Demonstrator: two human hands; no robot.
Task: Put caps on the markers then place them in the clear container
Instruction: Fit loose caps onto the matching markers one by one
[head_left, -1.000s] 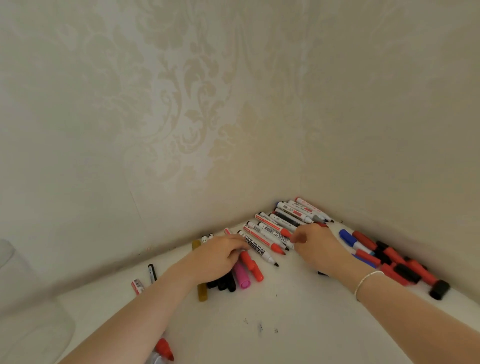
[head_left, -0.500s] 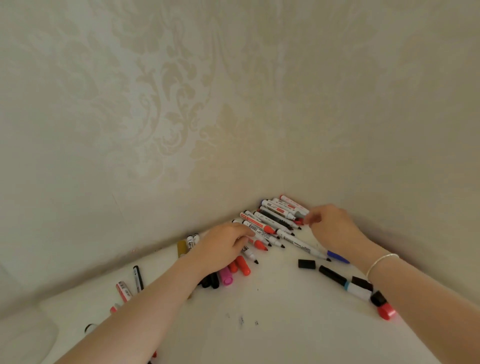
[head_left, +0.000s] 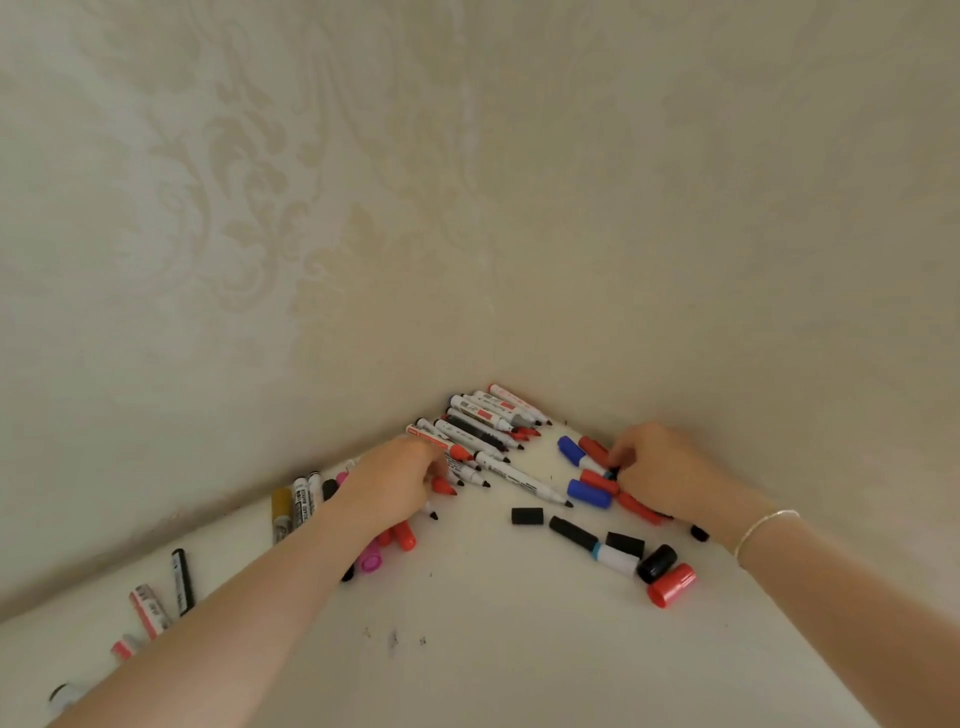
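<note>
We're jammed into the wall corner, bare table (head_left: 467, 649) nearer us: left hand (head_left: 395, 480) curled on uncapped markers (head_left: 483, 426), right hand (head_left: 670, 470) pinching among caps (head_left: 587, 491) (two blue).

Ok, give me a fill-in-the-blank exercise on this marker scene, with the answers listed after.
1. The bracelet is worn on the ____ wrist.
2. The loose cap lying nearest the camera, beside a black cap, is ____ in colour.
3. The row of uncapped markers lies in the ____ where the two walls meet.
4. The right hand reaches among red and ____ caps by the wall.

Answers: right; red; corner; blue
</note>
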